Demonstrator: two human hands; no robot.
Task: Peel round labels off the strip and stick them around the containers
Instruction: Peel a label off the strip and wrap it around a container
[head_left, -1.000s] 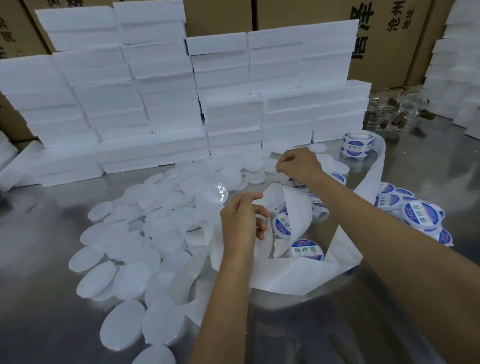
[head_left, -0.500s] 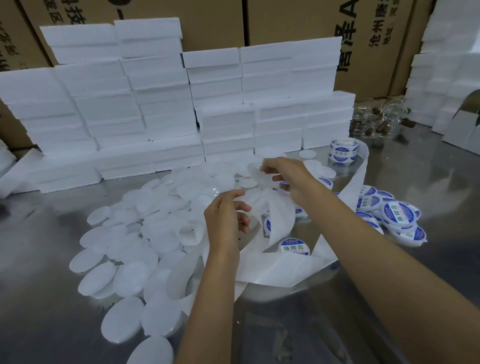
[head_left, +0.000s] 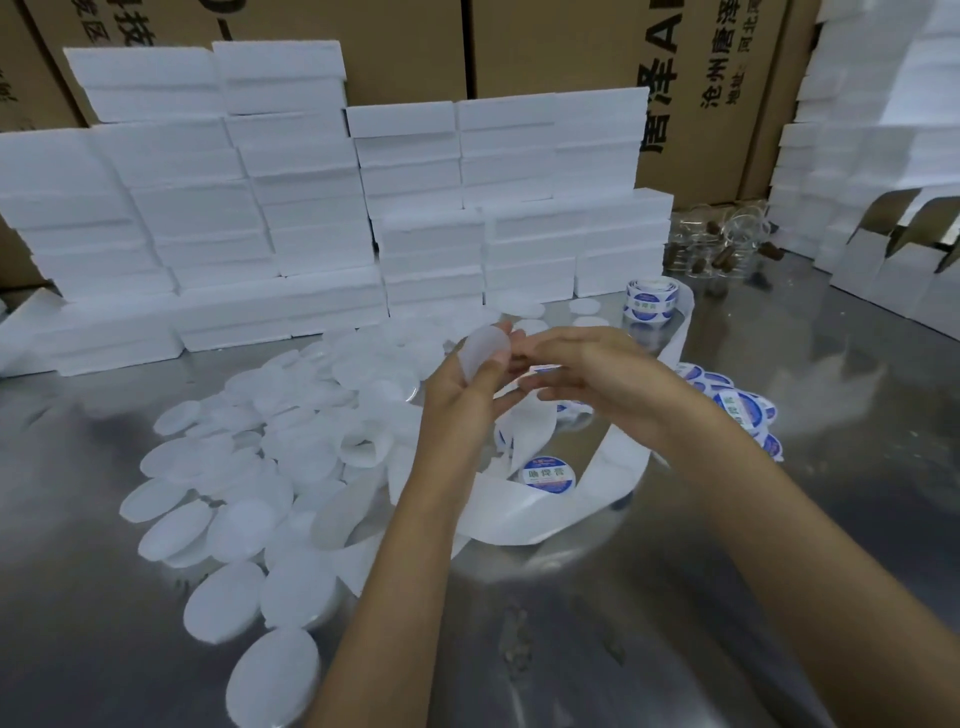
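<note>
— Two hands meet above the middle of the table, don't they?

— Yes. We see the left hand (head_left: 462, 384) raised with its fingers curled round a plain white container (head_left: 485, 348), thumb on the near rim, so it grasps that piece. The right hand (head_left: 597, 379) comes in from the right and its fingertips touch the container's edge. We cannot tell whether those fingers pinch a label or only press there; a sliver of blue print shows just under them.

— And where is the strip (head_left: 524, 512)?

— We find it below both wrists, a long white ribbon that loops over the metal table (head_left: 675, 597) and runs up and back on the right. One round blue label (head_left: 545, 474) sits on it face up, between the two forearms.

— What lies farther out?

— To the left we count a wide scatter of blank white containers (head_left: 249, 499), many overlapping, spread from the near edge up to the middle. To the right of the right wrist lies a small heap of labelled containers (head_left: 737, 410), blue and white. Behind the hands, near the strip's far end, stands a short stack of labelled containers (head_left: 652, 301).

— And the back?

— We see white foam boxes (head_left: 311, 208) stacked in rows along the rear, with brown cardboard cartons (head_left: 571, 47) behind them, and more white boxes (head_left: 872, 130) at the far right.
</note>
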